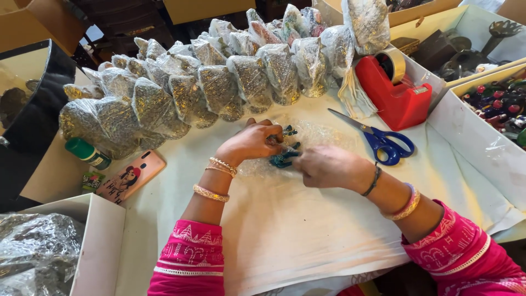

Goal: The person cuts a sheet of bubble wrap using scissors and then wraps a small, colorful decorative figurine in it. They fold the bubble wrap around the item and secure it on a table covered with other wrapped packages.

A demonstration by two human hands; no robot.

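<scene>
A: Your left hand (249,141) and right hand (323,165) meet at the small teal figurine (282,158), fingers pinched closed on it. It lies on a bubble wrap sheet (318,134) on the paper-covered bench (285,225).

B: Around the figurine?

A: Left of it, a pink phone (131,176) and a green-capped bottle (87,153). Just right of it, blue-handled scissors (378,140); beyond those, a red tape dispenser (394,90). Behind the figurine, rows of bubble-wrapped bundles (219,82). Far right, a white box of painted figurines (501,104).
</scene>
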